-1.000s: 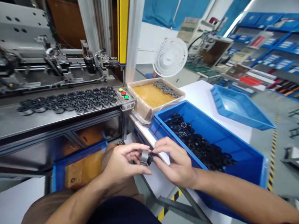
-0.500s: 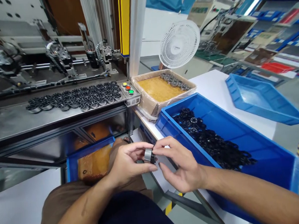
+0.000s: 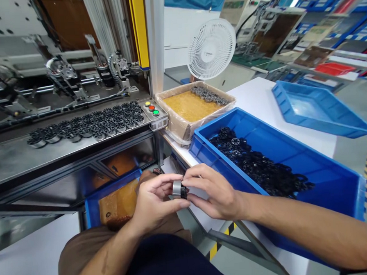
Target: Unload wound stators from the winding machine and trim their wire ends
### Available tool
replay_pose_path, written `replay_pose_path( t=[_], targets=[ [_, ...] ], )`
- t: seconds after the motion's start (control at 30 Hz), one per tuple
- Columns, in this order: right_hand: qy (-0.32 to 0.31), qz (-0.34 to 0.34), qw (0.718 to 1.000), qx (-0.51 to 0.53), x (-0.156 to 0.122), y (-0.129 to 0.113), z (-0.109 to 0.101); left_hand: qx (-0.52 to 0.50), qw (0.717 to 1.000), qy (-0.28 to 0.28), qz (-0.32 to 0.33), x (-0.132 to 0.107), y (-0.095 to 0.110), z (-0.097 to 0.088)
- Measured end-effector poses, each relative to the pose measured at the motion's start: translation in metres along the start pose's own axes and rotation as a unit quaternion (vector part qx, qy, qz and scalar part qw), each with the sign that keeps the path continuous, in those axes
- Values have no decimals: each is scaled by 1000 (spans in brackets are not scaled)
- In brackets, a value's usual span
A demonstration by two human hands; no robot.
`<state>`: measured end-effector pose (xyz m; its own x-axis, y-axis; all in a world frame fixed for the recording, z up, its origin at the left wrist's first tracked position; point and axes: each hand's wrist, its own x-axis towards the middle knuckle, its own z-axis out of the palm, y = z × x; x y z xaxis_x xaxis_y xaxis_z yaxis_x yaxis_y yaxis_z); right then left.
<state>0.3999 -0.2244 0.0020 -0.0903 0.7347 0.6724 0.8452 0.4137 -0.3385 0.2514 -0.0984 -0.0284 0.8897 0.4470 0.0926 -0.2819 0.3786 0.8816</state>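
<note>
A short silvery metal ring (image 3: 176,188) is pinched between the thumb and fingers of my left hand (image 3: 153,201), over my lap. At its right end sits a black plastic end piece (image 3: 183,191). My right hand (image 3: 215,193) closes on that black piece, fingertips at the top and thumb below. Its fingertips partly cover the black piece. To the right, a deep blue bin (image 3: 323,167) holds a heap of loose black plastic parts (image 3: 265,168). Several rows of metal rings with black inserts (image 3: 109,121) stand on the machine's metal ledge (image 3: 15,160).
Yellow, red and green buttons (image 3: 151,108) sit at the ledge's right end. Behind the bin are a plastic-lined carton (image 3: 178,129) with rings along one side and a white fan (image 3: 211,50). A lighter blue tray (image 3: 323,105) rests farther right. Another blue bin (image 3: 92,212) stands below the ledge.
My right thumb and fingers have closed in on the black end of the ring. Both hands have shifted slightly left in view, and the camera has turned a little.
</note>
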Motion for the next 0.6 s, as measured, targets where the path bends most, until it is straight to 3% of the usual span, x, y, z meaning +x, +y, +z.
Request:
replay_pose_path(
  t=[0.6],
  targets=[
    [-1, -15, 1000, -14, 2, 3, -2, -4, 1000, 7, -30, 1, 0, 0]
  ],
)
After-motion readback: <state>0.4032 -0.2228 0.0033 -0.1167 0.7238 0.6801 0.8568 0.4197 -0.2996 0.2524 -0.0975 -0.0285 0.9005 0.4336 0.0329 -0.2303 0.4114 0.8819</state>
